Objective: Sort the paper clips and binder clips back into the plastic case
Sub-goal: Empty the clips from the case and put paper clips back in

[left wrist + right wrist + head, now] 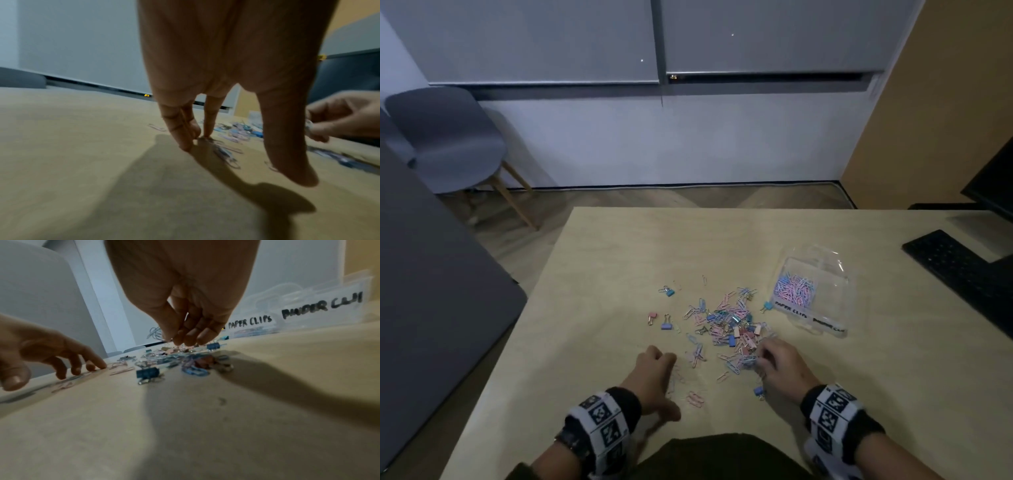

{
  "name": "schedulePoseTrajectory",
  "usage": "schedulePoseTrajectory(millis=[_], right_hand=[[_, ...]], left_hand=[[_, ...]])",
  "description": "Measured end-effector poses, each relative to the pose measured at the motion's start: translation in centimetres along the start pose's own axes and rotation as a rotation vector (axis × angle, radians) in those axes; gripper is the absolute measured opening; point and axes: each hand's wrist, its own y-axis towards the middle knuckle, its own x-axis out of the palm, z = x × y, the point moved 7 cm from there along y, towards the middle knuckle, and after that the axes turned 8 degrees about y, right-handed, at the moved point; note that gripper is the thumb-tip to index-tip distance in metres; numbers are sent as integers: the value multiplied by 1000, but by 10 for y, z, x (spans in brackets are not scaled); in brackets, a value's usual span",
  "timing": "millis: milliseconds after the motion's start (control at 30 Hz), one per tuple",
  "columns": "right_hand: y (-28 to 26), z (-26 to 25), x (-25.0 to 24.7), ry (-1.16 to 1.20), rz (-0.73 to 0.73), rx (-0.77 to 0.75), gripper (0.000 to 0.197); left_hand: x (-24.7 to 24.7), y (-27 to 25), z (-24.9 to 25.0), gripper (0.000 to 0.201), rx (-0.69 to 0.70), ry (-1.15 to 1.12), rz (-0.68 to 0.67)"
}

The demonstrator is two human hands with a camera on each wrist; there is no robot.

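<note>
Paper clips [726, 322]: mixed with binder clips [732, 339] in a loose scatter on the counter [619, 274]; some already in the plastic case [811, 291], left compartment, marked PAPER CLIPS.
Handling: judged light, thin, springy wire, prone to tangle; lying flat, best slid or pinched at an end loop.
Binder clips: judged stiffer; take by the body.
Left hand [654, 373]: fingers [185, 129] spread, tips pressing the counter among the clips.
Right hand [780, 363]: fingers [185, 335] bunched, pinching a cluster of paper clips.

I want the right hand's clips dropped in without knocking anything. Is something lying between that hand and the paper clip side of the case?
Mostly loose clips on the table. One blue binder clip lies right against the case wall by the paper clip side. Nothing taller blocks the right hand; the case is open.
</note>
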Motion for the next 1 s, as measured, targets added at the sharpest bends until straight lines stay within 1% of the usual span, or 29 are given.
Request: schedulePoseTrajectory(millis=[67,100,200,267,333,400,467,533,567,633,667,733,800,900,967,1000], right_hand=[[-5,-8,3,-31,-22,-63,11],[-8,-11,7,-57,-41,-94,11],[-13,-21,23,-105,-99,-123,10],[-11,-26,30,-39,-107,-83,10],[-6,-29,31,60,-77,-20,19],[-2,-28,28,123,-35,37,23],[-2,-28,24,122,-16,43,17],[-5,-28,22,75,-19,13,7],[-8,-28,22,39,-24,-5,8],[-11,-28,26,-37,-42,-34,18],[-12,-29,29,-71,-51,-40,23],[-11,-32,36,-117,-63,-28,31],[-7,-37,41,-126,-71,-21,33],[0,-47,50,-91,-109,-39,31],[2,-52,49,-37,-114,-44,34],[2,-52,46,-23,-100,-44,36]], left_hand=[[4,0,9,92,15,38,45],[6,1,14,90,24,56,62],[10,6,28,72,50,64,98],[10,11,36,54,73,47,119],[5,14,40,35,97,14,172],[-4,16,36,24,96,-78,239],[-18,13,21,25,58,-186,306],[-28,7,3,36,12,-214,352],[-30,5,-8,45,-23,-171,351],[-29,1,-26,59,-105,-52,305],[-28,0,-33,63,-144,-23,274],[-25,1,-37,62,-197,-52,232],[-22,5,-28,55,-180,-129,237],[-15,12,4,39,-43,-187,225],[-11,14,20,38,44,-205,189],[-12,15,22,44,56,-206,171]])
